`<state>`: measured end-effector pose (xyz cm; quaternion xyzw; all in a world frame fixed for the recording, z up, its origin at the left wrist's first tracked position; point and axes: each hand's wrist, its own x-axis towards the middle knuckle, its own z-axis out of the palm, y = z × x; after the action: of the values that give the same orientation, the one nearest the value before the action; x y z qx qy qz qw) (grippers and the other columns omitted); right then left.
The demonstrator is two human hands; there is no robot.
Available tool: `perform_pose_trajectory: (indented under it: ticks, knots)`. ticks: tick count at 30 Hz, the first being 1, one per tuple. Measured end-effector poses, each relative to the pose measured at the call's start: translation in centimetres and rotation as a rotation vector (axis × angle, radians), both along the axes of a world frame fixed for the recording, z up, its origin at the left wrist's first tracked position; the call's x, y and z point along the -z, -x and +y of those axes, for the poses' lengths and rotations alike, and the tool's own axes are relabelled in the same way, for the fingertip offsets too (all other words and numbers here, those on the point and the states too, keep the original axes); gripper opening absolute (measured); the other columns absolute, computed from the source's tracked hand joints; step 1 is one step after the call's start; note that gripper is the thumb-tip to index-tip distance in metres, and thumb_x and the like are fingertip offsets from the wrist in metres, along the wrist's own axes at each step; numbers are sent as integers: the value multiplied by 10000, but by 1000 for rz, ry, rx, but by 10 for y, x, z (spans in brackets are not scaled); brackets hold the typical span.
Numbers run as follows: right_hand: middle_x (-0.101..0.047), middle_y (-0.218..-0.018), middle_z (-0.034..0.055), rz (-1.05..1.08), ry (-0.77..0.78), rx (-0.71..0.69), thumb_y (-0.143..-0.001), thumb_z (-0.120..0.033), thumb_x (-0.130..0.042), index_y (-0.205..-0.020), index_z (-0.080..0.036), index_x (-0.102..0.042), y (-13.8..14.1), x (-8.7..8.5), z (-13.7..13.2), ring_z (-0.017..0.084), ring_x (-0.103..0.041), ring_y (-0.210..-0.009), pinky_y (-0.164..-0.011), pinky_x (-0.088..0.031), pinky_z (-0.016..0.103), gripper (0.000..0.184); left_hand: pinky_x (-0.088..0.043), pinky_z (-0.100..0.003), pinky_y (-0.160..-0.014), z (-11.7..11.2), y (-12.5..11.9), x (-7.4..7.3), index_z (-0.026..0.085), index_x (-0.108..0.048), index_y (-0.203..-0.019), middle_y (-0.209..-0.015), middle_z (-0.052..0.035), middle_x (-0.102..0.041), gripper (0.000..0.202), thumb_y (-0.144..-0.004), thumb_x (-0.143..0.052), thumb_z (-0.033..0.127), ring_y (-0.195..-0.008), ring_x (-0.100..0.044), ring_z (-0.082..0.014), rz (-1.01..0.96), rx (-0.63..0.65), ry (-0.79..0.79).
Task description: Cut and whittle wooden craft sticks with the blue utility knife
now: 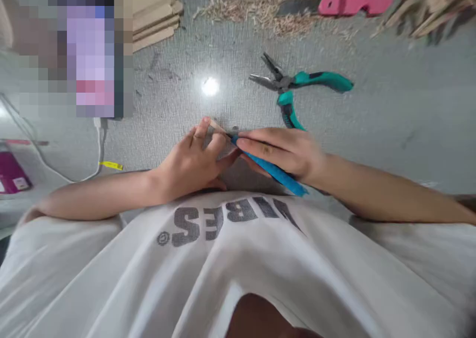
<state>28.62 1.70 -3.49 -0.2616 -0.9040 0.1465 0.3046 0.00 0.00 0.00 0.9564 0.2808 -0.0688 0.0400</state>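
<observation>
My left hand (197, 154) is closed around a small, pale sliver of wood (217, 126), which pokes out past the fingertips. In my right hand (284, 152) lies a slim tool with a blue handle (275, 171), slanting down to the right under the fingers. The tool's front end meets the wood beside my left thumb and fingers, and its tip is too small and hidden to make out. Both hands are close together near the shirt. Just above my right hand, pliers (285, 83) with teal and black handles lie with their jaws spread.
A pink-handled knife (355, 3) lies among wood shavings (238, 6) at the back, beside wood splinters (427, 11). Stacked wooden strips (156, 16) sit at back left. A white cable (99, 144) with a yellow tag (111, 165) runs left, near a purple packet (13, 172).
</observation>
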Motion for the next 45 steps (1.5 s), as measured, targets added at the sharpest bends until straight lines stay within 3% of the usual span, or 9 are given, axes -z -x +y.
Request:
perform_pose_trajectory:
  ticks: [4, 9, 14, 21, 26, 30, 37, 41, 45]
  knots:
    - [-930, -1281, 83, -5, -13, 24, -1180, -247, -718, -1469, -256, -731, -3, -2, 0, 206, -925, -1076, -884, -778, 306, 289, -667, -593, -1238, 1, 1, 3, 323, -488, -1857, -1622, -232, -719, 1065, -993, -871, 814, -1638, -630, -602, 12, -28, 69]
    - [-918, -1208, 124, 12, -56, 10, -1169, -219, -734, -1441, -163, -718, -2, 0, 0, 211, -914, -1025, -860, -782, 304, 279, -646, -605, -1272, 1, 3, 5, 363, -476, -1866, -1685, -220, -692, 1046, -1005, -855, 819, -1669, -603, -588, 6, -41, 113]
    - [-914, -1202, 133, 16, -62, 7, -1138, -187, -764, -1447, -152, -716, -1, 2, -1, 217, -910, -1031, -912, -779, 297, 314, -659, -629, -1252, 2, 5, 5, 325, -682, -1725, -1657, -229, -713, 923, -977, -881, 829, -1644, -617, -614, 32, -38, 131]
    - [-914, -1176, 103, -5, -71, 19, -1154, -184, -730, -1474, -182, -686, -2, 1, -3, 201, -900, -974, -859, -769, 286, 322, -693, -633, -1207, 3, 6, 3, 347, -676, -1749, -1637, -227, -718, 955, -958, -898, 832, -1637, -613, -631, 31, -30, 119]
    - [-909, -1163, 81, -12, -61, 29, -1153, -187, -731, -1504, -204, -679, -3, 0, -4, 197, -894, -956, -840, -757, 283, 356, -674, -660, -1228, 3, 6, 5, 381, -564, -1835, -1643, -223, -714, 939, -1035, -848, 781, -1660, -594, -621, -7, -46, 143]
    - [-912, -1152, 85, -18, -60, 25, -1147, -188, -745, -1514, -206, -673, -3, -2, -4, 205, -893, -960, -837, -760, 291, 374, -646, -651, -1270, 4, 7, 6, 352, -636, -1781, -1675, -228, -703, 886, -1031, -860, 767, -1676, -584, -605, -7, -61, 166]
    - [-910, -1152, 108, -6, -55, 9, -1133, -166, -754, -1506, -188, -667, -2, -4, -3, 217, -896, -962, -822, -754, 302, 383, -718, -618, -1165, 5, 4, 7, 354, -600, -1808, -1598, -267, -742, 1166, -836, -950, 896, -1563, -692, -620, -2, -5, 47]
    - [-911, -1171, 77, -26, -21, 23, -1149, -183, -727, -1550, -247, -640, -3, -3, -5, 216, -896, -972, -812, -754, 320, 415, -722, -606, -1161, 5, 3, 6, 330, -650, -1766, -1587, -267, -749, 1129, -840, -931, 912, -1568, -686, -623, 6, 3, 34]
    - [-910, -1154, 97, -20, -62, 24, -1159, -194, -715, -1504, -202, -663, -3, -4, -5, 206, -889, -958, -814, -754, 302, 349, -683, -641, -1222, 6, 3, 6, 384, -533, -1848, -1680, -240, -698, 1138, -894, -931, 861, -1655, -600, -624, 27, -31, 133]
